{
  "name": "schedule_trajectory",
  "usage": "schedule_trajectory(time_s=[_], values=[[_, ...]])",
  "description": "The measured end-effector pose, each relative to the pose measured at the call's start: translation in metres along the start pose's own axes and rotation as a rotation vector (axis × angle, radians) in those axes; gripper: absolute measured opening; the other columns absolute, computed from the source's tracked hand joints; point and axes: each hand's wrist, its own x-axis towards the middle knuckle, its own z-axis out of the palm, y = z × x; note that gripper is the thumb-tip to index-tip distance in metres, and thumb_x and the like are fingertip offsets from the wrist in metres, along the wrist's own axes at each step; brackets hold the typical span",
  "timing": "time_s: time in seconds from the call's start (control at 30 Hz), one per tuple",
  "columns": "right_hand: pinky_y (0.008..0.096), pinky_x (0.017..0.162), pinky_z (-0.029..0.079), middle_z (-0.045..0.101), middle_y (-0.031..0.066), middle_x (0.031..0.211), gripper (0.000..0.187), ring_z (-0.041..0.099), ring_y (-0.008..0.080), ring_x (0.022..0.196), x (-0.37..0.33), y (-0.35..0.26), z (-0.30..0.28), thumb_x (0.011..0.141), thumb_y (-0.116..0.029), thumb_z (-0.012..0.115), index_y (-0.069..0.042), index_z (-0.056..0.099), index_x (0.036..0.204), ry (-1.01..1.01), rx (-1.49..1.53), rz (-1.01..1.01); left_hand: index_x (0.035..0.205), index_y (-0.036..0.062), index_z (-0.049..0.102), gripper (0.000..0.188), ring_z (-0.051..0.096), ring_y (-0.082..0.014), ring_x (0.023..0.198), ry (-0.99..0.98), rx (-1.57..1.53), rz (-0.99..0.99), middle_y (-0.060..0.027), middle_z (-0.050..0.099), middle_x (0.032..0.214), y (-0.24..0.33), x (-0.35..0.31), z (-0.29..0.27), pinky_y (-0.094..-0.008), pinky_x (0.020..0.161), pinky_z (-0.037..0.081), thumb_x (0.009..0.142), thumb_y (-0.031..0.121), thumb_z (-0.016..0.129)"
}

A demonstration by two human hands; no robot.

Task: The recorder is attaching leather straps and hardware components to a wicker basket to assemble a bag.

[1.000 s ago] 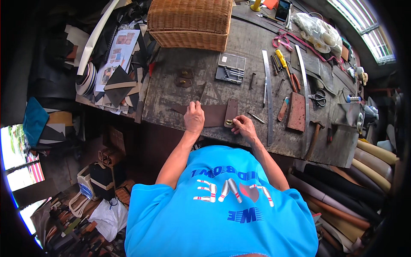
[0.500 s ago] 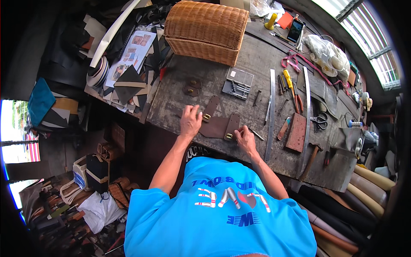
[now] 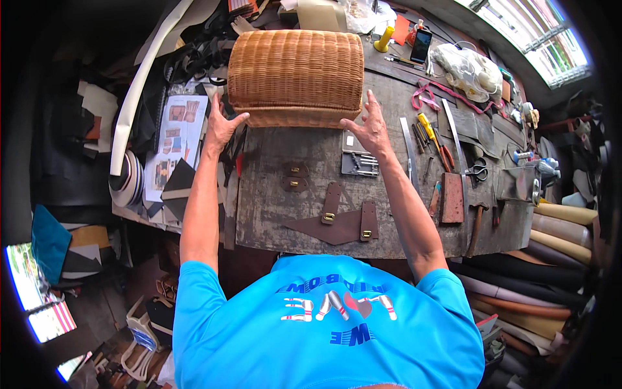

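I see both hands at the wicker basket (image 3: 296, 74), which sits at the far-centre of the table (image 3: 265, 207). Left hand (image 3: 222, 126): fingers spread, palm at basket's lower left corner, touching. Right hand (image 3: 371, 126): fingers spread, at lower right corner; contact w/ the wicker I cannot tell for sure. Neither hand pinches anything. Nearer the body, dark brown leather pieces (image 3: 337, 223) w/ brass clasps lie flat, well apart from both hands. Small tool tray (image 3: 360, 162) just below right hand. Scissors (image 3: 477, 170) and yellow-handled screwdriver (image 3: 426, 124) to the right.
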Motion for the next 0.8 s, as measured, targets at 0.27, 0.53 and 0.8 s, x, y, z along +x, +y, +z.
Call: schedule_trajectory(time_s=[0.27,0.53,0.8], values=[[0.0400,0.113,0.041,0.054,0.0174,0.143,0.092,0.052,0.0296,0.134,0.024,0.002,0.020,0.078,-0.005,0.080,-0.007,0.032,0.155,0.031,-0.046,-0.083,0.138,-0.0008,0.051,0.070,0.062,-0.0229,0.118,-0.131,-0.152,0.013,-0.0126,0.067,0.126,0.012,0.012,0.004,-0.0357,0.103,0.048,0.080,0.020,0.086],[0.0377,0.100,0.055,0.060,0.0162,0.135,0.085,0.064,0.0243,0.117,0.016,0.002,0.028,0.083,0.003,0.075,-0.005,0.030,0.155,0.053,0.093,-0.078,0.133,-0.0007,0.055,0.049,0.065,-0.0194,0.109,-0.117,-0.305,0.039,-0.0082,0.069,0.119,-0.005,0.011,0.004,-0.0332,0.099,0.049,0.089,0.008,0.075],[0.0385,0.101,0.054,0.056,0.0221,0.137,0.089,0.064,0.0293,0.121,-0.026,0.005,0.042,0.084,0.004,0.074,0.000,0.023,0.156,0.106,-0.008,-0.177,0.140,-0.0013,0.049,0.054,0.060,-0.0201,0.117,-0.069,-0.340,-0.027,-0.0097,0.064,0.127,-0.010,-0.031,-0.004,-0.0350,0.104,0.046,0.093,0.010,0.072]])
